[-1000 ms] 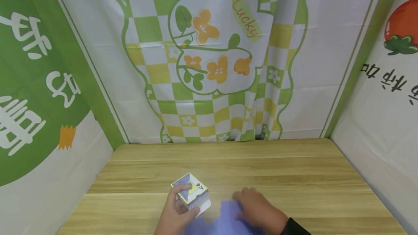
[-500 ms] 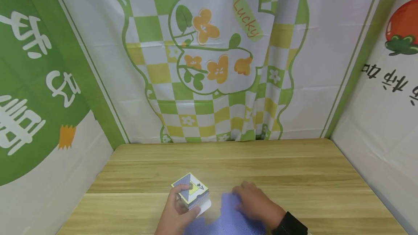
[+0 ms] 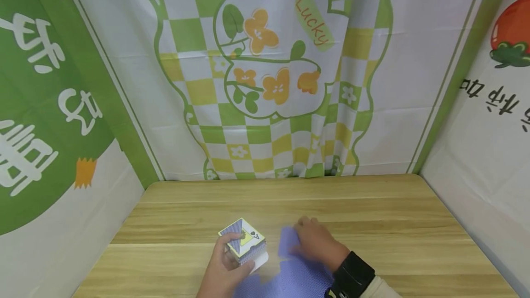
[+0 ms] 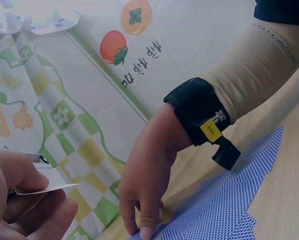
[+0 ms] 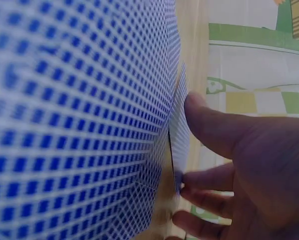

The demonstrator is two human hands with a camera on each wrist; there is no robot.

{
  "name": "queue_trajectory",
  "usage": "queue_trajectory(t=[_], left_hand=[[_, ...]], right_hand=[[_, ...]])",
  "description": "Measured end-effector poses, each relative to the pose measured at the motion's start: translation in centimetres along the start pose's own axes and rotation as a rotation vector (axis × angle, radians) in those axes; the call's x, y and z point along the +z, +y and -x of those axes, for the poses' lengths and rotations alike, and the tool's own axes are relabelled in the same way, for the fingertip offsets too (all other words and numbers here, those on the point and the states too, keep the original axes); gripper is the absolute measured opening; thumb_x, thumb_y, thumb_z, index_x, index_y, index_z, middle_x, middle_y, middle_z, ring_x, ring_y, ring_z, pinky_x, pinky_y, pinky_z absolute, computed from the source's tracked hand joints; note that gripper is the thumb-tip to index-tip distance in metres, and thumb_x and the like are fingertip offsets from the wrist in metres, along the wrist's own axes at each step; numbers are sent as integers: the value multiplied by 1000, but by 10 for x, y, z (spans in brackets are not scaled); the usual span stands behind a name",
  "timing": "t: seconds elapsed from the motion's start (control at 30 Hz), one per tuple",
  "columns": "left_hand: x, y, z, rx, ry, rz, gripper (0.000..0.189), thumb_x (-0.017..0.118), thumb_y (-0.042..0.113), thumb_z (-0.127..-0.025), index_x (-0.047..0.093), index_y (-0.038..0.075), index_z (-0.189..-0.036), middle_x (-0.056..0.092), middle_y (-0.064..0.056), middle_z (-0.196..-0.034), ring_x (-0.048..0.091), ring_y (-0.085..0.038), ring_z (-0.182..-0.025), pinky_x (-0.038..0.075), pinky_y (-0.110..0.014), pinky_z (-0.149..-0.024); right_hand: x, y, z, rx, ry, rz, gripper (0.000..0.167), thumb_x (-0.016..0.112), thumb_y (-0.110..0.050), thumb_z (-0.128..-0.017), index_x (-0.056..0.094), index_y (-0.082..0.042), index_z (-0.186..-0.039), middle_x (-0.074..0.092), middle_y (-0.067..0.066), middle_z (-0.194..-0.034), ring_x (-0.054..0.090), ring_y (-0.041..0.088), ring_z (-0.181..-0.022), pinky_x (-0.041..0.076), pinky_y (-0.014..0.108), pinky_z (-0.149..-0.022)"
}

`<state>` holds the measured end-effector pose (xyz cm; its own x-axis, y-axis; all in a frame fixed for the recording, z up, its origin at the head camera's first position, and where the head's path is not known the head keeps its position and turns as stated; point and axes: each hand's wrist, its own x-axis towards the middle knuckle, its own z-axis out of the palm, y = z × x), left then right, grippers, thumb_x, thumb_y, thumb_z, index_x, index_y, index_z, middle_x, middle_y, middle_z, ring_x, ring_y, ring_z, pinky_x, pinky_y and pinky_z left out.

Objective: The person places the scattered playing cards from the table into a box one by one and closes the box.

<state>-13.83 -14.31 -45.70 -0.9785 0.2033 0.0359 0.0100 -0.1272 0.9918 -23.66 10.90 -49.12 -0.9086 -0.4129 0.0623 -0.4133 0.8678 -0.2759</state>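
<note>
My left hand grips an upright playing-card box, its face with an ace printed on it turned up and a white flap hanging loose below. Thumb on the near side and index finger over the top hold the box. To its right, my right hand pinches a blue-backed playing card by its edge; in the right wrist view the thumb lies along one side of the card. Close by on the table spreads a layer of blue-checked cards, their near part cut off by the head view.
The wooden table reaches back to a green-and-white checked curtain. White printed cloth walls rise at both sides. A black band with a camera mount sits on the right wrist.
My right hand has moved away from me, taking the pinched card forward; a gap now shows between this card and the spread ones. The left hand and box hold still.
</note>
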Motion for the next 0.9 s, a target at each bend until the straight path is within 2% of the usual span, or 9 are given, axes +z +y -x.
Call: queue_trajectory(t=[0.13,0.27,0.37,0.43,0.57,0.67,0.77,0.83,0.9], left_hand=[[-1,1,0,-11,-7,7,70,67,-3,-88,23,6,-142,56,-30,-129,64,-32,-110,58,-33,-89],[-2,1,0,-10,-23,3,70,67,-2,-89,22,6,-142,55,-30,-130,64,-31,-111,58,-33,-90],[-3,1,0,0,-23,1,69,67,-3,-88,23,6,-141,57,-29,-127,65,-30,-109,58,-33,-89],[-3,1,0,3,-20,0,68,67,-3,-87,24,7,-139,59,-27,-125,66,-29,-107,58,-33,-89],[-4,0,0,1,-13,-1,68,68,-3,-87,24,7,-139,61,-25,-122,67,-28,-106,58,-33,-87],[-4,0,0,-4,-9,-3,70,68,-2,-87,24,6,-140,61,-25,-122,67,-28,-105,59,-32,-87],[-4,0,0,-10,-4,6,70,68,-3,-87,24,6,-140,62,-24,-122,67,-28,-104,59,-33,-87],[-4,-1,0,-12,5,6,69,68,-3,-86,26,6,-140,63,-23,-120,67,-28,-103,59,-33,-86],[-4,-1,1,-13,12,7,68,69,-3,-86,27,7,-139,63,-23,-120,68,-28,-103,59,-34,-86]], right_hand=[[4,3,-8,137,3,52,61,78,-48,-83,67,4,-114,59,19,-120,54,41,-111,49,60,-88],[2,12,-6,294,58,108,64,74,-53,-85,67,5,-110,60,20,-108,54,40,-105,47,59,-86],[-7,18,3,322,85,165,56,72,-54,-86,70,1,-97,61,19,-94,56,38,-94,48,56,-78],[-17,21,9,327,65,186,52,71,-51,-89,70,0,-91,60,19,-89,56,37,-88,48,56,-76],[-33,29,14,332,-4,140,44,76,-39,-86,70,3,-97,58,20,-91,55,39,-91,48,59,-81],[-37,39,12,191,-27,89,37,79,-16,-83,67,2,-114,61,21,-110,56,43,-106,47,63,-90],[-37,51,9,-33,-53,50,53,79,2,-76,64,-3,-126,59,21,-130,55,45,-120,47,64,-97],[-35,58,5,-145,-88,37,60,80,4,-74,62,-6,-130,57,18,-137,53,43,-126,48,59,-100],[-33,63,-1,-185,-115,15,63,83,-1,-73,61,-6,-132,57,16,-137,55,40,-124,50,55,-99]])
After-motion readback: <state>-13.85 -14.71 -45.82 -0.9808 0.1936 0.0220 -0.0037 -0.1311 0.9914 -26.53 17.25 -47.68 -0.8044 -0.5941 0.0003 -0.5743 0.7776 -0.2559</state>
